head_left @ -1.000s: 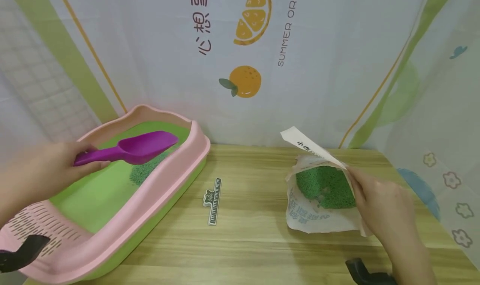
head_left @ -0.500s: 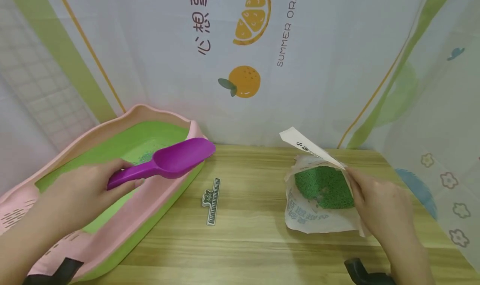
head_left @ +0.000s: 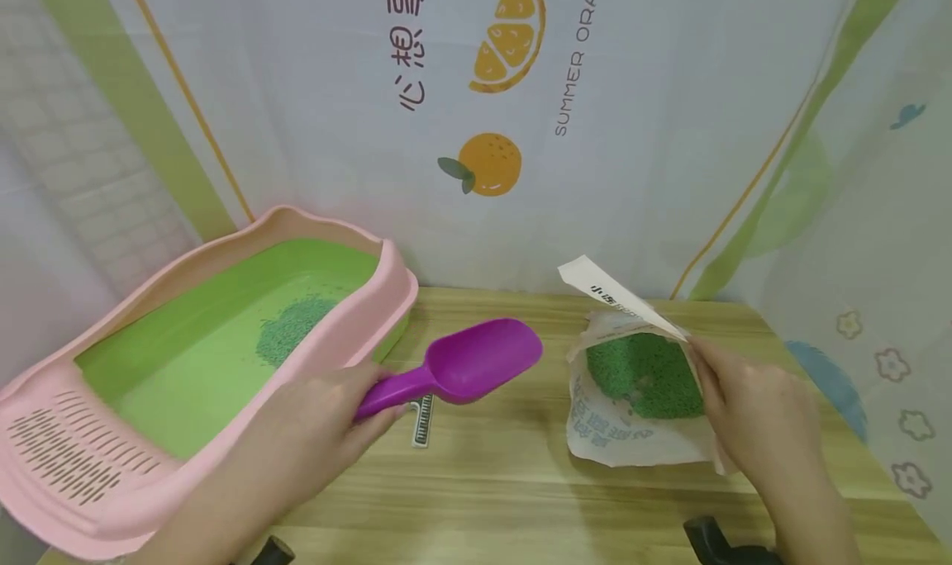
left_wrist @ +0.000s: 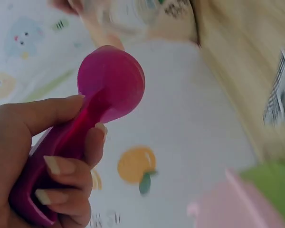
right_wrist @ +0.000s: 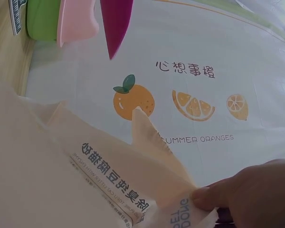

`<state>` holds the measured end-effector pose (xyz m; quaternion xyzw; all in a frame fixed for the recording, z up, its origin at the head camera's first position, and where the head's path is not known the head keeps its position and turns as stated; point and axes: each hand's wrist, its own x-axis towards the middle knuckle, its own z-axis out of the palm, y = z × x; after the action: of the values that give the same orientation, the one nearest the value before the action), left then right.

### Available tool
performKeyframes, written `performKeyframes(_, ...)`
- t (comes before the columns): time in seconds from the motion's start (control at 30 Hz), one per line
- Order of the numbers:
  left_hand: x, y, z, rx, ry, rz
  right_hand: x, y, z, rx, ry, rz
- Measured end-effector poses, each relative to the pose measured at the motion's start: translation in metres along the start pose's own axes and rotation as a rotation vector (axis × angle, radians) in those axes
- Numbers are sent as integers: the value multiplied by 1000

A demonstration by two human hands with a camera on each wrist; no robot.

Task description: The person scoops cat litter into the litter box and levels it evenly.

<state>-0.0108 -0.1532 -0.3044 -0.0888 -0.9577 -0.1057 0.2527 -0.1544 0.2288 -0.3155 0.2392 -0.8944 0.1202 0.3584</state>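
Observation:
The left hand [head_left: 320,433] grips the handle of a purple scoop [head_left: 485,358], whose bowl looks empty, over the middle of the table. In the left wrist view its fingers are curled round the handle of the scoop [left_wrist: 111,85]. At the right, the right hand [head_left: 766,416] pinches the top edge of an open paper bag [head_left: 640,445] with green granules [head_left: 669,379] inside. The right wrist view shows the thumb of the right hand [right_wrist: 251,194] on the edge of the printed bag [right_wrist: 118,166]. A pile of green granules [head_left: 293,325] lies in the litter box at the left.
A green litter box with a pink rim [head_left: 230,458] fills the left side of the wooden table [head_left: 476,499]. A flat clip [head_left: 422,423] lies between box and bag, partly behind the left hand. A printed curtain [head_left: 335,160] hangs behind the table.
The left hand has carried the scoop rightward from over the litter box to the space between box and bag. The right hand still pinches the bag's edge in much the same place.

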Motion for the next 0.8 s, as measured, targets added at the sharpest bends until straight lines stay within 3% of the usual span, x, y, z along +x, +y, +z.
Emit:
performKeyframes(0.13, -4, 23, 19, -1, 35, 51, 0, -1, 1, 1, -11, -3)
performKeyframes(0.33, -5, 55, 44, -47, -63, 63, 0, -1, 1, -13, 21, -40)
performKeyframes(0.4, -2, 65, 52, -26, -67, 78, 0, -1, 1, -17, 25, -44)
performKeyframes(0.47, 2, 75, 60, 24, -42, 100, 0, 0, 1, -19, 29, -44)
performKeyframes(0.63, 14, 95, 77, 208, 130, 177, -1, 1, 0, -19, 25, -32)
performKeyframes(0.7, 19, 100, 81, 257, 152, 177, -1, 1, -1, -20, 21, -27)
performKeyframes(0.8, 26, 107, 84, 303, 129, 151, -1, 1, -1, -24, 19, -24)
